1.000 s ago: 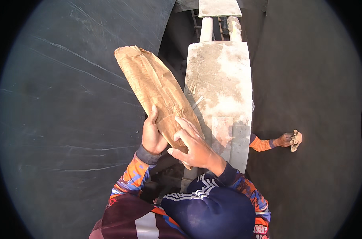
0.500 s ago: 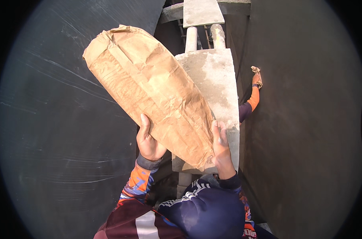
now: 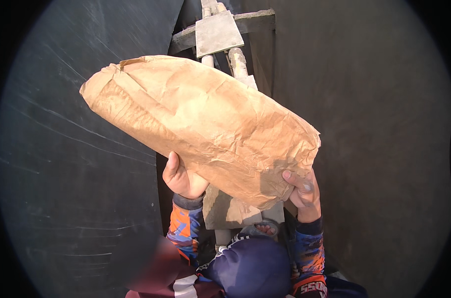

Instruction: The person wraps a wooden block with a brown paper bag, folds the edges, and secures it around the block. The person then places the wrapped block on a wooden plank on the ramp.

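A large crumpled brown paper bag [image 3: 200, 119] lies slantwise across both my hands, its far end up at the left and its lower end at the right. My left hand [image 3: 184, 180] supports the near edge, with the thumb up along the side and the other fingers hidden beneath. At the lower right end, my right hand [image 3: 305, 191] grips the paper, its thumb on top and the fingers mostly underneath. What the bag contains, if anything, cannot be seen.
Concrete slabs [image 3: 219, 35] on round supports form a narrow walkway ahead, crossed by a beam [image 3: 257, 21]. Dark sheet-like surfaces rise on the left [image 3: 76, 164] and right [image 3: 384, 164]. My foot [image 3: 267, 229] rests on the near slab [image 3: 218, 211].
The bag has turned flatter, its lower end swinging right and up with my right hand. The view has shifted. Another person's arm holding a crumpled brown piece is no longer visible.
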Available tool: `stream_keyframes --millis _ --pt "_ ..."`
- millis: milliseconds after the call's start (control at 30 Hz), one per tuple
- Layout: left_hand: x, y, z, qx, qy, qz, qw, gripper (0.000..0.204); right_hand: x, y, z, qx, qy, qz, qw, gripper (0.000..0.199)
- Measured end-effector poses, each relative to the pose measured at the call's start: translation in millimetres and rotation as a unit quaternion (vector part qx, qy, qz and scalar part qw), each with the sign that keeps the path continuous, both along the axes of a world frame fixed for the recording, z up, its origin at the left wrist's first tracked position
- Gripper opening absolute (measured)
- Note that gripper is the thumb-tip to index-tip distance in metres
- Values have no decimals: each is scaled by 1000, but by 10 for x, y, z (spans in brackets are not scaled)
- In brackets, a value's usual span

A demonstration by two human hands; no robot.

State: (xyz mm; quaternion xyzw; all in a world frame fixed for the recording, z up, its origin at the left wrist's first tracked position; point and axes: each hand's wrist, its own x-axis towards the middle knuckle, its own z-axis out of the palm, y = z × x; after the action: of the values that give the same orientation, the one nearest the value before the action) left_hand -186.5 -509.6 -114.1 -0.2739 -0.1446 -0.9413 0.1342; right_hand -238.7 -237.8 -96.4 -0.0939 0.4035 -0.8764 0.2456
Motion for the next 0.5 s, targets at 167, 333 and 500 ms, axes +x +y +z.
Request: stream_keyframes --millis 167,333,500 --pt "-107 -892 -48 -62 32 5 998 60 -518 28 48 95 107 4 990 57" --pt "-135 -1837 234 -106 6 -14 994 61 -979 -423 -6 70 -12 79 994 61" --pt "-218 -2230 293 -145 -24 -8 989 57 -1224 -864 -249 1 8 93 996 59"
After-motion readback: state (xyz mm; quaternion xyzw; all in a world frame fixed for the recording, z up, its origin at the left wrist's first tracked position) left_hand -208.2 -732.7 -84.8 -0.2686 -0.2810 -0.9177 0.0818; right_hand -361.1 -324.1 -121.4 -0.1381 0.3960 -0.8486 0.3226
